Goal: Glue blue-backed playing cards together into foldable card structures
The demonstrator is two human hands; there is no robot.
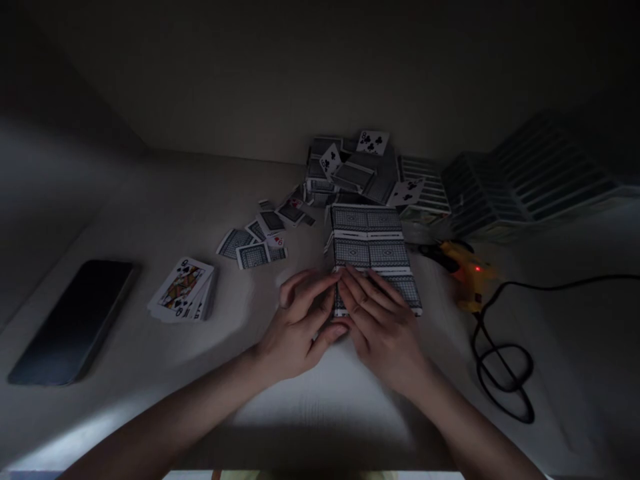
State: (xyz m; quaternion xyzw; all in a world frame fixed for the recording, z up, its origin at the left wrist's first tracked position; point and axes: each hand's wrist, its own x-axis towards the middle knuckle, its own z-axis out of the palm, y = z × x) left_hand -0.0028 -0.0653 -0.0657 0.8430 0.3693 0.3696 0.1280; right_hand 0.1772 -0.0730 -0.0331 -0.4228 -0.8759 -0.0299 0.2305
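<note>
A block of playing cards (pixel 370 230), backs outward, stands on the table in front of me. My left hand (pixel 305 320) is at its near left corner, fingers curled, the fingertips meeting my right hand. What those fingertips hold, if anything, is hidden. My right hand (pixel 377 317) lies with its fingers stretched over the block's near edge. Behind the block is a jumbled heap of cards (pixel 353 170), some face up. Loose cards (pixel 253 255) are scattered to the left of the block.
A pile of face-up cards (pixel 183 290) and a dark phone (pixel 73 323) lie at the left. An orange tool (pixel 466 277) with a red light and a looped black cable (pixel 505 347) is at the right. Ridged card structures (pixel 545 170) stand behind it, near the wall.
</note>
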